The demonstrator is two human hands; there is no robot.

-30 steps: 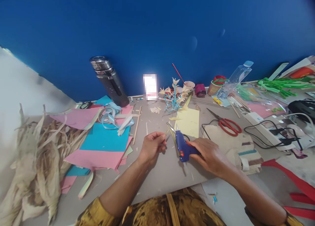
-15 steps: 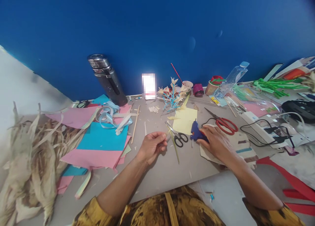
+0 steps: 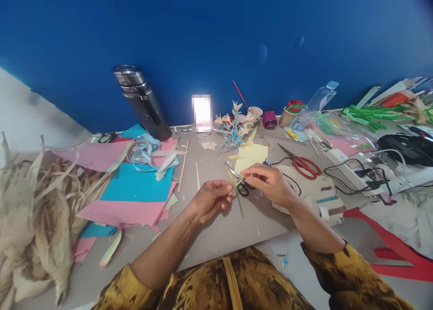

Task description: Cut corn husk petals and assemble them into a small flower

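My left hand (image 3: 214, 199) pinches one end of a thin pale strip (image 3: 237, 182) between thumb and fingertips. At the strip's other end, the fingers of my right hand (image 3: 269, 182) are closed on it. Beneath the strip lie black-handled scissors (image 3: 242, 192), partly covered by my right hand, and a narrow green strip (image 3: 241, 206). Behind the right hand only a bit of the blue glue gun (image 3: 265, 162) shows; the rest is hidden. A pale yellow sheet (image 3: 256, 155) lies just beyond the hands. Farther back stands a bunch of pale flowers on blue stems (image 3: 234, 132).
Blue and pink sheets (image 3: 135, 182), ribbon (image 3: 140, 156) and dried husks (image 3: 43, 215) cover the left. A dark flask (image 3: 145, 105) stands behind them. Red-handled scissors (image 3: 306, 166), a folded cloth (image 3: 304, 193), a plastic bottle (image 3: 314, 105) and a corded power strip (image 3: 352, 170) are right.
My right hand has let go of the glue gun and moved left to the thin strip, closing on its free end. My left hand keeps its pinch. The view has shifted slightly.
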